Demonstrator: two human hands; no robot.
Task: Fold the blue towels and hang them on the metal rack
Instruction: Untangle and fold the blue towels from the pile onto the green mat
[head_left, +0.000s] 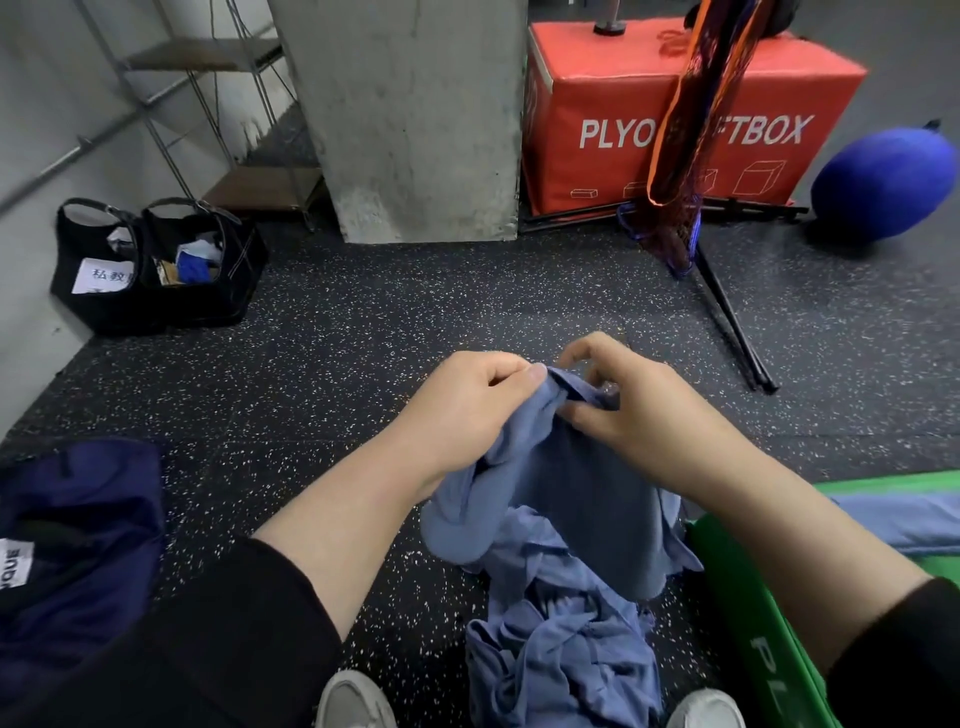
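Towel pinched at top edge by left hand, right hand; right fingertips hidden in folds.

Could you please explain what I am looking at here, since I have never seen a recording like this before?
There is no machine here: a person wears a wide-angle camera on the head, so the single picture looks forward and down at their own arms. The left hand and right hand both pinch the top edge of a blue towel, holding it up. More blue towels lie crumpled in a pile on the speckled floor near the person's shoes. To the right is a green box with a blue cloth on it; behind stand a red box, a concrete pillar, a metal shelf rack, black bags and a blue ball.
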